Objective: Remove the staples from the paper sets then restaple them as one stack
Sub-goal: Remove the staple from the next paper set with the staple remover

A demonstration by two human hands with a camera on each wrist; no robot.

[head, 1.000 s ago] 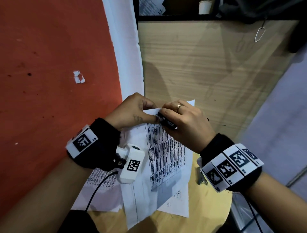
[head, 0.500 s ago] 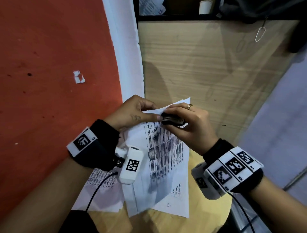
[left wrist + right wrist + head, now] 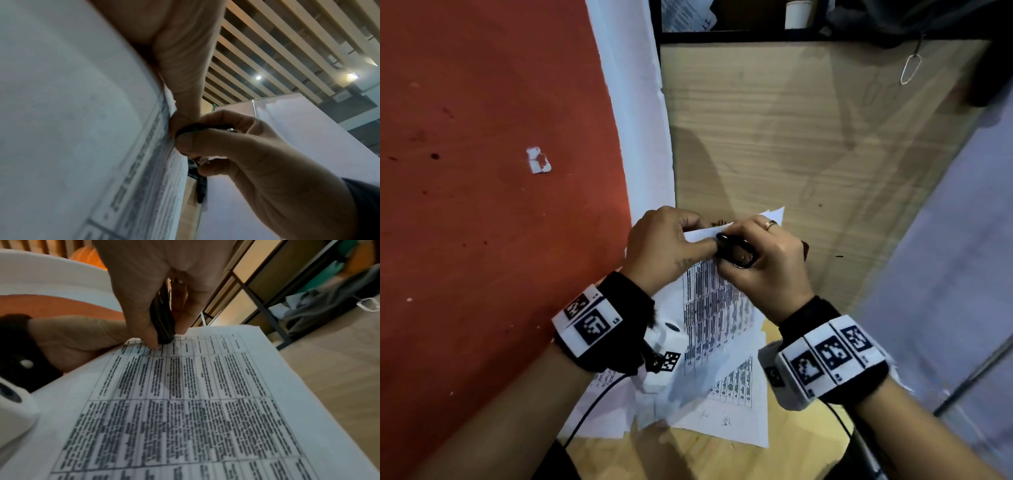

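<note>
Above round wooden table point(image 3: 698, 455), both hands up w/ paper set point(image 3: 717, 308) lifted at top edge. Left hand point(image 3: 664, 245) pinching top-left corner of set, thumb on printed side, fingers curled behind sheet. Right hand point(image 3: 767, 260) clenched round black staple remover point(image 3: 736, 253), thumb + fingers squeezing it; tool tip touching paper's top edge just beside left thumb, per right wrist view point(image 3: 164, 331). Torn, ragged bit of paper edge right at that spot. Staple itself too small to make out. Rest of set hanging down toward table, printed table grid facing up, lower corner lying on more printed sheets point(image 3: 599, 380) spread flat under left wrist. Ring on right hand. Orange wall at left, wood panel behind hands.
</note>
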